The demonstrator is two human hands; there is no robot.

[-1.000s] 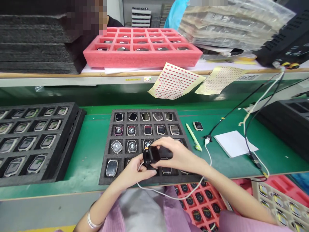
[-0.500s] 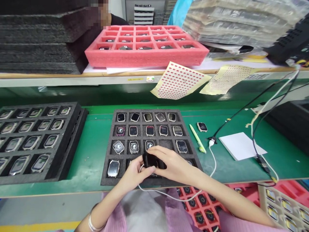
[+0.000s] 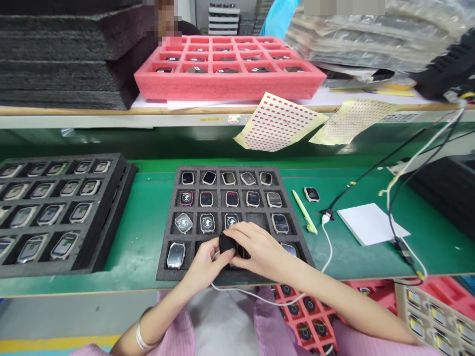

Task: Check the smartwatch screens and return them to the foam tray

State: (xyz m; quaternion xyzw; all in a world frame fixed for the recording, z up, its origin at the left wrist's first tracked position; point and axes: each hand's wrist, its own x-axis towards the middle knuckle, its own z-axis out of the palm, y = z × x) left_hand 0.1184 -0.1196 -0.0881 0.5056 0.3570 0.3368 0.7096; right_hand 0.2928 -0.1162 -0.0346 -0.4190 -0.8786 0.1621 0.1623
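Observation:
Over the front of a dark foam tray, both hands grip one black smartwatch, partly covered by fingers. My left hand is closed at its left side, thumb against its lower edge, and a white cable runs out from beneath that hand. Reaching in from the right, my right hand pinches the watch between thumb and fingers. Around them, watch cases sit in the tray's compartments; a silver-edged watch lies left of my hands, another watch to the right. The hands hide several front compartments.
Another dark tray of watches stands left. Right of the tray lie a green pen, a loose watch, a cable connector and white paper. A pink foam tray rests on the shelf above; sticker sheets hang from it.
The black watch has been turned in my fingers, so its dark face shows at a different angle. My hands stay over the same part of the tray; the view has shifted slightly.

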